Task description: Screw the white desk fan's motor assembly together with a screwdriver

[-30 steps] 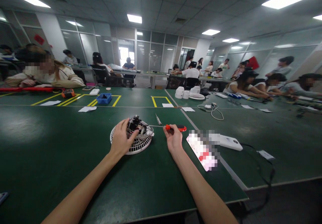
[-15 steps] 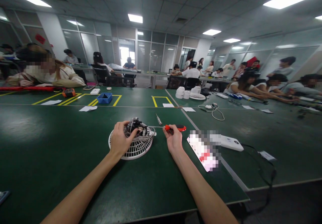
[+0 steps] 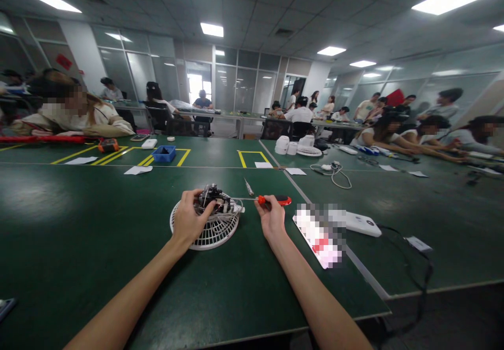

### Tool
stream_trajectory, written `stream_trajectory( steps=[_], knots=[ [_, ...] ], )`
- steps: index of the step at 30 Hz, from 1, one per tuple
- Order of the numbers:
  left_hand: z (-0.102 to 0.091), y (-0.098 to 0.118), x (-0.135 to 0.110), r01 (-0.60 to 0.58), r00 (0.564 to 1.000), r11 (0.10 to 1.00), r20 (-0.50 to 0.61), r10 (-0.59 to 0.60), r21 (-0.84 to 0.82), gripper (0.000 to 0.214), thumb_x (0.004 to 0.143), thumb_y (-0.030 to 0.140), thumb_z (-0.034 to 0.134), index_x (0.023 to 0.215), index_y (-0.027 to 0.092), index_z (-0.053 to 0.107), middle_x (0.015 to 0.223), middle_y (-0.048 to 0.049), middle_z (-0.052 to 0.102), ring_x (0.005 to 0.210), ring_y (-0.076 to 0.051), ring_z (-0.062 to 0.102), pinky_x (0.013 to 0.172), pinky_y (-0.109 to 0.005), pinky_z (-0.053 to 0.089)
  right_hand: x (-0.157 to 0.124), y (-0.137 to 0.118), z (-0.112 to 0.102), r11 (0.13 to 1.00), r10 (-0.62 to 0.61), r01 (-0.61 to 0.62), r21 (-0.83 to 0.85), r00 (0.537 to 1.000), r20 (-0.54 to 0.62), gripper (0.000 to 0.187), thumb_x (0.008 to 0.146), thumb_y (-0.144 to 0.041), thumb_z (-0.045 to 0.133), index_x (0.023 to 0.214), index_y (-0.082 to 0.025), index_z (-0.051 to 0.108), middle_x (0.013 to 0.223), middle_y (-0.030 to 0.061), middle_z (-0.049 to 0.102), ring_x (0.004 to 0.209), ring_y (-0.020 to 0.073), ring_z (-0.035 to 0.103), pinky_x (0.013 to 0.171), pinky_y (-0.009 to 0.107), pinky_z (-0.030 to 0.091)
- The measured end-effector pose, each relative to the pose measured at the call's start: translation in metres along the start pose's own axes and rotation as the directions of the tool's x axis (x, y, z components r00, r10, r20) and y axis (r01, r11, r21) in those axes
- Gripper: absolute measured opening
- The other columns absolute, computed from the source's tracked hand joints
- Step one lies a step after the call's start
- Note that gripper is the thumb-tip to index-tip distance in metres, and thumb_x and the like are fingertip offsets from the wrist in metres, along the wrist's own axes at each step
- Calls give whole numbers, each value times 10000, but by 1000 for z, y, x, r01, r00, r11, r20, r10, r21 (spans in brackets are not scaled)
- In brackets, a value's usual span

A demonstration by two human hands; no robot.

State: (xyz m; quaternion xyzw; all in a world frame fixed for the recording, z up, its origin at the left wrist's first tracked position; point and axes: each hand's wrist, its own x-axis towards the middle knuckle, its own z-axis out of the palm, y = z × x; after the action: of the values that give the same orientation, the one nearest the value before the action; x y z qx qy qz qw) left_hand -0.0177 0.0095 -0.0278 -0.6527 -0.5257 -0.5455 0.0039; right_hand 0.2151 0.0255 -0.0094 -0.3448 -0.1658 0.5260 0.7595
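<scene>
A white round fan grille (image 3: 214,232) lies on the green table (image 3: 118,234) with a dark motor assembly with wires (image 3: 216,199) on top of it. My left hand (image 3: 189,220) is curled around the left side of that assembly. My right hand (image 3: 271,218) grips a red-handled screwdriver (image 3: 275,200), held level, its thin shaft pointing left with the tip at the assembly. A second small screwdriver (image 3: 248,187) lies loose on the table just behind.
A white device with a black cable (image 3: 360,223) and a blurred flat object (image 3: 318,237) lie to my right. Farther back stand a blue tray (image 3: 163,153), paper slips, white fan parts (image 3: 299,145) and a coiled cable (image 3: 334,174). Several people sit at the surrounding tables.
My left hand has closed more tightly over the motor assembly, and the grille has shifted slightly left. The right hand and screwdriver have stayed nearly in place.
</scene>
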Motion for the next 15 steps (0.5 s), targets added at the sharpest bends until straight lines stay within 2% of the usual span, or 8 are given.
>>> stream_trajectory(
  steps=[8,12,15],
  knots=[
    [-2,3,2,20,1000,1000,8,-20,-15,402,872,488,726,1123,193,616,1031,-70,645,828,-209,661,742,-379,575,-2,0,1,1000,11,-10,-30,1000,10,363,608,-209,909,762,-210,580,661,-41,692,616,117,674,647,254,665],
    [-2,2,1,48,999,999,8,-48,-10,521,807,590,772,1098,196,594,991,-64,667,773,-210,662,702,-382,571,-3,3,0,995,36,-39,-91,999,-29,446,589,-277,970,804,-213,584,646,-29,695,578,125,660,570,240,635],
    [-1,2,1,78,997,997,22,-77,-5,595,773,634,787,1123,198,582,995,-69,686,760,-216,669,681,-380,566,-4,4,-1,994,20,-24,-110,999,-35,459,591,-320,969,830,-221,589,682,-36,701,628,137,670,576,259,639]
  ],
)
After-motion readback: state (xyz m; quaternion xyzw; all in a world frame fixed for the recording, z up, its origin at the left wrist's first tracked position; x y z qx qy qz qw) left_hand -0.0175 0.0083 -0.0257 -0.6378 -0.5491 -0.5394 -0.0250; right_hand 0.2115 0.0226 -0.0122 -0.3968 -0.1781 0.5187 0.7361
